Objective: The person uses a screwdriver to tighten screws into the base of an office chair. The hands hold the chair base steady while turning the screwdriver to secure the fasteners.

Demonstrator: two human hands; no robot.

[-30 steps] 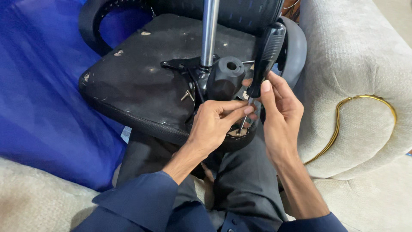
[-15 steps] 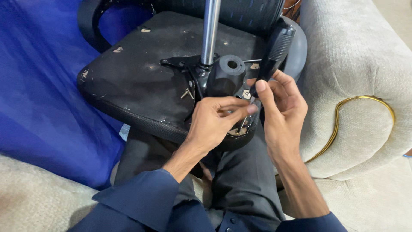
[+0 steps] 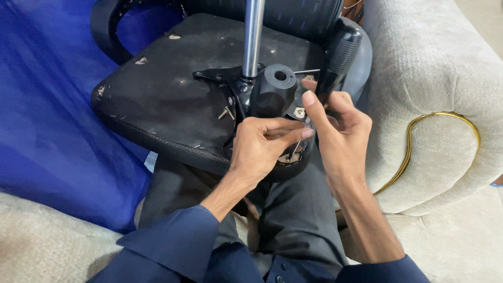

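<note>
An upturned black office chair seat [image 3: 173,99] rests on my lap, its chrome gas-lift post [image 3: 253,36] pointing up from a black metal plate [image 3: 220,76]. A black round knob [image 3: 272,94] sits beside the post. My right hand [image 3: 338,131] grips a screwdriver by its black ribbed handle [image 3: 338,57], the shaft [image 3: 297,141] angled down toward the seat's near edge. My left hand [image 3: 262,144] pinches the shaft near its tip. A loose screw [image 3: 226,111] stands partly out of the seat base.
A beige upholstered sofa arm [image 3: 435,105] with gold trim rises at the right. Blue cloth [image 3: 47,120] covers the left side. The chair's black curved armrest [image 3: 112,21] shows at top left. My dark trousers [image 3: 293,220] lie under the seat.
My right hand with the screwdriver has shifted slightly lower and nearer the knob. My left fingers have closed on the shaft's tip.
</note>
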